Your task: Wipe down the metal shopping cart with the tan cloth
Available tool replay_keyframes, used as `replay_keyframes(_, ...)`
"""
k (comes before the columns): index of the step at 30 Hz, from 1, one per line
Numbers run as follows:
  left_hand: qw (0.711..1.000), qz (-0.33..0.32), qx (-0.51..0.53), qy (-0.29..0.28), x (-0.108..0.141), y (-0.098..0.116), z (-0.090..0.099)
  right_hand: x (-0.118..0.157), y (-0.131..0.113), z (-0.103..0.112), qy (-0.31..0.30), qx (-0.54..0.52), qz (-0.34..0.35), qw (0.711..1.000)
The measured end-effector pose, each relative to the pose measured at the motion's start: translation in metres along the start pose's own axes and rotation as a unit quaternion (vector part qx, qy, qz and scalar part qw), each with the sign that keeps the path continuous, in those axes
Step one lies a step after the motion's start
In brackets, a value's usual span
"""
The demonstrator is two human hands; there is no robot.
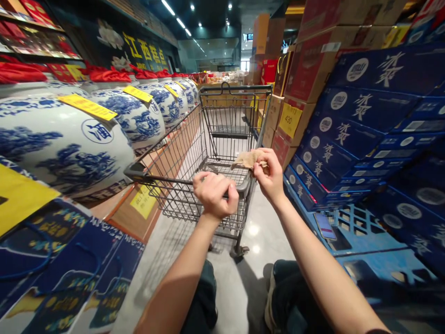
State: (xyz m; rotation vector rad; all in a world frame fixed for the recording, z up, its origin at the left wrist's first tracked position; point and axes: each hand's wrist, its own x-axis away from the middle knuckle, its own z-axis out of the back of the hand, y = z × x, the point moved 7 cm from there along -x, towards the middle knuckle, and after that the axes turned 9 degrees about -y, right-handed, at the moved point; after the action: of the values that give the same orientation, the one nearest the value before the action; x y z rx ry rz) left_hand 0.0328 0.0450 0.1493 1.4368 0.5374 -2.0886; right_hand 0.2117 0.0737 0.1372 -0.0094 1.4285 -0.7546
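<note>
1. While the left hand (215,195) closes round the shopping cart handle (163,180), the right hand (267,172) pinches a crumpled tan paper scrap (247,160), narrow grip.
2. Scrap sits just left of the right hand, above the cart's wire basket (222,139).
3. Done so far: scrap in hand, cart gripped. Left: scrap not set down; no goods visible in basket.
4. Left of the left hand: blue-and-white porcelain jars (66,139). Right of the right hand: stacked blue boxes (347,130).
</note>
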Motion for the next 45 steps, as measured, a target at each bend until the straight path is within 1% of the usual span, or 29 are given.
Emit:
replay_keyframes(2,1.0,0.002,0.005,0.0,0.002,-0.008,0.006,0.002,-0.013,-0.009,-0.016,0.004,0.003,1.0)
replay_keyframes(6,1.0,0.009,0.006,0.008,0.008,-0.022,0.016,0.007,-0.053,-0.034,-0.072,-0.008,0.05,0.996)
replay_keyframes(8,1.0,0.007,0.017,0.014,0.01,-0.026,0.022,0.007,-0.067,-0.043,-0.085,-0.006,0.061,0.994)
replay_keyframes(12,0.998,-0.008,0.044,0.034,0.014,-0.031,0.033,0.004,-0.083,-0.054,-0.107,0.016,0.064,0.992)
replay_keyframes(16,0.997,-0.02,0.052,0.052,0.019,-0.037,0.045,0.004,-0.1,-0.065,-0.132,0.024,0.089,0.987)
replay_keyframes(21,0.995,-0.011,0.072,0.063,0.027,-0.053,0.059,0.006,-0.118,-0.083,-0.146,0.041,0.11,0.982)
replay_keyframes(25,0.993,0.006,0.098,0.068,0.034,-0.067,0.069,0.008,-0.128,-0.096,-0.168,0.059,0.112,0.978)
replay_keyframes(30,0.987,0.048,0.134,0.069,0.041,-0.082,0.078,0.013,-0.138,-0.109,-0.2,0.073,0.112,0.971)
replay_keyframes(34,0.983,0.062,0.154,0.073,0.042,-0.096,0.086,0.017,-0.141,-0.128,-0.266,0.102,0.103,0.953)
replay_keyframes(37,0.977,0.105,0.177,0.054,0.041,-0.116,0.089,0.013,-0.14,-0.139,-0.315,0.122,0.101,0.936)
replay_keyframes(39,0.968,0.135,0.206,0.035,0.04,-0.129,0.09,0.005,-0.136,-0.142,-0.34,0.145,0.085,0.925)
replay_keyframes(41,0.955,0.161,0.247,0.022,0.038,-0.138,0.09,-0.005,-0.129,-0.141,-0.349,0.188,0.054,0.917)
replay_keyframes(42,0.95,0.174,0.259,0.024,0.038,-0.141,0.091,-0.009,-0.126,-0.141,-0.346,0.214,0.038,0.913)
replay_keyframes(44,0.943,0.203,0.258,0.058,0.039,-0.144,0.094,-0.013,-0.123,-0.144,-0.333,0.256,0.014,0.907)
replay_keyframes(45,0.939,0.226,0.249,0.069,0.04,-0.145,0.093,-0.012,-0.125,-0.149,-0.33,0.266,0.014,0.906)
